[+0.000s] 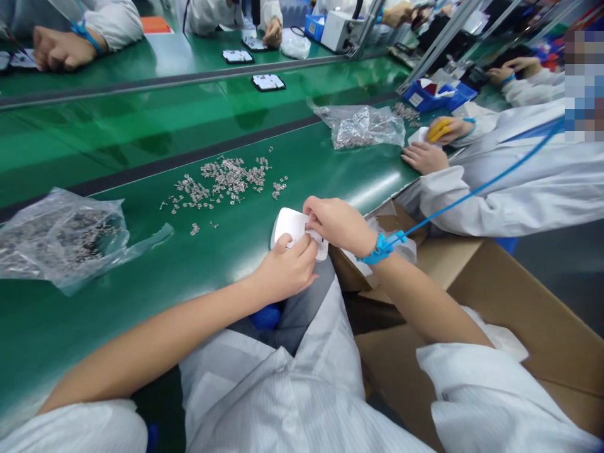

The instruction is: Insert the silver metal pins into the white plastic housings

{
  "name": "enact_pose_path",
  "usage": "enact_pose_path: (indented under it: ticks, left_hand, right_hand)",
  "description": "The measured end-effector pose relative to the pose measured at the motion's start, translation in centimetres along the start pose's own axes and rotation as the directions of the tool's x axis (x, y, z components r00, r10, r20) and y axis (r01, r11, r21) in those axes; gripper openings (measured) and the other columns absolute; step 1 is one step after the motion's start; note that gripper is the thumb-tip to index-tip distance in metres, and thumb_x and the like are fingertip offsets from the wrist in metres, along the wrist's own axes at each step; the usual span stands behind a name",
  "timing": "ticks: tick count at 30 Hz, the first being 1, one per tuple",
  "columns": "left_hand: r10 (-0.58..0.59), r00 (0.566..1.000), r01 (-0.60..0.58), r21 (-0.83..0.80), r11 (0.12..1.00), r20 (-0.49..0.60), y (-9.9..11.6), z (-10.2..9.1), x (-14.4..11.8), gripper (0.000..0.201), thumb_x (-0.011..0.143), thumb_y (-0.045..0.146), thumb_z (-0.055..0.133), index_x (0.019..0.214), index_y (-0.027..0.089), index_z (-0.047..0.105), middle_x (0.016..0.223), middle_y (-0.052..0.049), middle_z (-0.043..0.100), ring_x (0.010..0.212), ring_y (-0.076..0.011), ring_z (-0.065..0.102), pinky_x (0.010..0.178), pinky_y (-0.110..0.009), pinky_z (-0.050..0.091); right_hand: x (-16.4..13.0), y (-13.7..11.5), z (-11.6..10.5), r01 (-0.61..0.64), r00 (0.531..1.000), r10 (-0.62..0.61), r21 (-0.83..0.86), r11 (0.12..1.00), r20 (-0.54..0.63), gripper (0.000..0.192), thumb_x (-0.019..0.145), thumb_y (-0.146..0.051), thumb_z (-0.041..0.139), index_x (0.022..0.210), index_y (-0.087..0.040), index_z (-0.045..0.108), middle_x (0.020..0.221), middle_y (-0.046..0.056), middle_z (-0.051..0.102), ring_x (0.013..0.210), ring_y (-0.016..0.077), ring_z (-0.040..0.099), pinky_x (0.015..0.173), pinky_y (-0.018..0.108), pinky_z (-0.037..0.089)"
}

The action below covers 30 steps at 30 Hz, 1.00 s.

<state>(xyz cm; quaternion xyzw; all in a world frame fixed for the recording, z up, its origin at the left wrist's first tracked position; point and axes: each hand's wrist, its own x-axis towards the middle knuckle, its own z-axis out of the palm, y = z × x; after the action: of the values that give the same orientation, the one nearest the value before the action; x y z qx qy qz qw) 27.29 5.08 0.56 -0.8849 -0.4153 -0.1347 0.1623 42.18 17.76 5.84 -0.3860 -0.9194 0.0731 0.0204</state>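
A small white plastic part (290, 228) is held at the near edge of a green conveyor belt (141, 157), directly in front of the person wearing the camera. The left hand (287, 267) is closed around the part's near side, with thumb and fingertips pinched against it. The right hand (337, 223) is curled over the part's right end, its fingers pressed onto the top surface. A blue wrist strap (382, 246) is worn on the right wrist, and a blue coiled cord (491, 182) is seen running from it up to the right.

Just beyond the hands, a scatter of small silver metal clips (224, 179) is spread on the belt. A clear plastic bag (61, 236) holding more of the metal pieces is seen lying at the left, well apart from the hands. A second clear bag (363, 126) of similar pieces is set farther up the belt on the right.

An open cardboard box (509, 302) is placed to the right of the person, beside the right forearm. Further right, a co-worker in a white coat is seated, one hand (425, 157) resting on the belt edge and the other (448, 129) holding a yellow item. Across the belt, dark trays (268, 82) are seen, and another person's hand (56, 49) is rested at the far left.
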Motion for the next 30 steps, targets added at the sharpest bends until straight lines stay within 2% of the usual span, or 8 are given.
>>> enact_pose_path:
  ticks: [3, 6, 9, 11, 15, 21, 24, 30]
  left_hand:
    - [-0.006, 1.0, 0.006, -0.03, 1.0, 0.003, -0.1, -0.2, 0.1, 0.035, 0.104, 0.036, 0.05, 0.116, 0.014, 0.074, 0.133, -0.016, 0.066, 0.131, -0.0304, 0.054, 0.096, -0.048, 0.034]
    - [-0.024, 1.0, 0.024, -0.016, 1.0, 0.007, 0.0, -0.3, 0.2, 0.034, 0.104, 0.036, 0.05, 0.115, 0.015, 0.074, 0.133, -0.015, 0.066, 0.128, -0.0305, 0.055, 0.093, -0.049, 0.034]
    - [-0.04, 0.999, 0.04, -0.008, 0.999, 0.017, 0.2, -0.5, 0.6, 0.033, 0.103, 0.038, 0.053, 0.112, 0.015, 0.075, 0.132, -0.015, 0.065, 0.129, -0.0318, 0.055, 0.092, -0.05, 0.035]
    - [-0.048, 0.999, 0.048, -0.025, 0.999, 0.015, 0.2, -0.5, 1.1, 0.031, 0.101, 0.039, 0.057, 0.106, 0.016, 0.076, 0.126, -0.015, 0.067, 0.132, -0.0345, 0.053, 0.094, -0.05, 0.033]
    - [-0.071, 0.997, 0.071, -0.068, 0.995, -0.003, -0.2, -0.3, 2.1, 0.027, 0.096, 0.042, 0.065, 0.1, 0.017, 0.075, 0.113, -0.013, 0.069, 0.134, -0.0393, 0.051, 0.095, -0.052, 0.029]
    - [-0.028, 1.0, 0.028, 0.018, 0.999, -0.006, -0.6, 0.0, 2.8, 0.025, 0.1, 0.037, 0.057, 0.096, 0.016, 0.069, 0.113, -0.011, 0.07, 0.126, -0.0309, 0.056, 0.085, -0.047, 0.03]
    - [-0.01, 1.0, 0.01, 0.025, 1.0, -0.001, -0.6, 0.0, 2.8, 0.024, 0.102, 0.034, 0.053, 0.094, 0.015, 0.066, 0.113, -0.01, 0.071, 0.127, -0.0306, 0.057, 0.084, -0.044, 0.029]
    - [0.001, 1.0, -0.001, 0.058, 0.998, -0.004, -0.5, 0.2, 2.8, 0.021, 0.105, 0.026, 0.048, 0.093, 0.016, 0.063, 0.113, -0.008, 0.071, 0.131, -0.0319, 0.058, 0.082, -0.039, 0.03]
  right_hand:
    - [1.8, 1.0, -0.4, 0.03, 0.998, -0.031, 0.026, 0.999, 0.06, 0.032, 0.078, -0.016, 0.081, 0.104, -0.02, 0.063, 0.086, 0.003, 0.07, 0.08, 0.0213, 0.062, 0.063, 0.029, 0.032]
    - [3.2, 3.3, -0.4, 0.076, 0.989, -0.102, 0.232, 0.97, 0.106, 0.04, 0.066, -0.028, 0.092, 0.095, -0.019, 0.067, 0.084, 0.001, 0.069, 0.075, 0.0183, 0.061, 0.065, 0.028, 0.04]
    - [2.9, 5.3, -0.3, 0.15, 0.982, -0.185, 0.44, 0.886, 0.036, 0.029, 0.074, -0.039, 0.084, 0.09, -0.019, 0.072, 0.093, 0.005, 0.072, 0.078, 0.0181, 0.063, 0.07, 0.03, 0.047]
    - [1.9, 6.1, -0.2, 0.199, 0.978, -0.207, 0.497, 0.845, -0.041, 0.024, 0.084, -0.042, 0.075, 0.094, -0.021, 0.075, 0.102, 0.007, 0.073, 0.085, 0.0199, 0.065, 0.072, 0.031, 0.049]
    - [0.0, 6.3, 0.9, 0.289, 0.957, -0.238, 0.462, 0.838, -0.167, 0.023, 0.09, -0.04, 0.069, 0.1, -0.022, 0.078, 0.107, 0.009, 0.074, 0.096, 0.0227, 0.067, 0.078, 0.033, 0.051]
    - [-0.3, 6.2, 2.5, 0.361, 0.923, -0.261, 0.4, 0.842, -0.281, 0.019, 0.094, -0.03, 0.064, 0.094, -0.019, 0.08, 0.101, 0.008, 0.076, 0.09, 0.0209, 0.069, 0.081, 0.034, 0.052]
    - [0.1, 6.4, 2.0, 0.386, 0.916, -0.309, 0.353, 0.852, -0.256, 0.02, 0.094, -0.028, 0.063, 0.091, -0.018, 0.081, 0.1, 0.008, 0.077, 0.09, 0.0215, 0.069, 0.08, 0.034, 0.05]
    - [1.1, 6.5, 0.1, 0.378, 0.925, -0.366, 0.306, 0.874, -0.099, 0.02, 0.094, -0.027, 0.063, 0.087, -0.018, 0.08, 0.096, 0.007, 0.075, 0.086, 0.0205, 0.066, 0.077, 0.034, 0.046]
